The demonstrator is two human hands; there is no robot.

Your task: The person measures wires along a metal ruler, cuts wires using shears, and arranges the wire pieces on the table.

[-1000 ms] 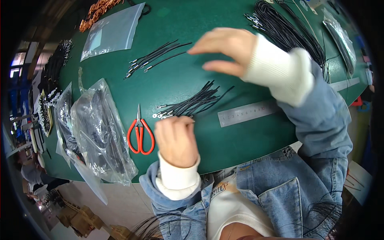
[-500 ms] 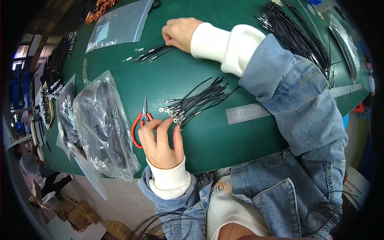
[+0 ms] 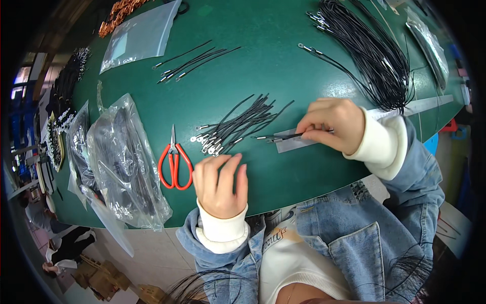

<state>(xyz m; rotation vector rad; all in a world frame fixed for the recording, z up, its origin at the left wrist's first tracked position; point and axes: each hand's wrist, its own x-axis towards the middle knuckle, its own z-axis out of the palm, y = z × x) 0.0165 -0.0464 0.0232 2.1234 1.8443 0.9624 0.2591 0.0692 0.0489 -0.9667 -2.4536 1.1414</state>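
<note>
My right hand (image 3: 334, 124) pinches a few short black cables (image 3: 283, 137), their metal terminals pointing left above the end of the steel ruler (image 3: 425, 105). On the table in front of me, my left hand (image 3: 221, 182) has its fingers apart and holds nothing; the fingertips are close to the terminals of a fanned pile of short black cables (image 3: 248, 120). Left of that hand lies a pair of red-handled cutters (image 3: 173, 157), tips away from me. Farther back rests a small group of similar cables (image 3: 197, 62).
A large bundle of long black cables (image 3: 362, 45) lies at the far right, two ends straying left. Clear bags of dark parts (image 3: 126, 162) cover the left side. A flat plastic bag (image 3: 142, 38) and copper-coloured pieces (image 3: 119, 17) are at the back left.
My right hand has come back from the far group toward the ruler and now holds a few cables. My left hand has drawn slightly away from the pile, showing the whole cutters.
</note>
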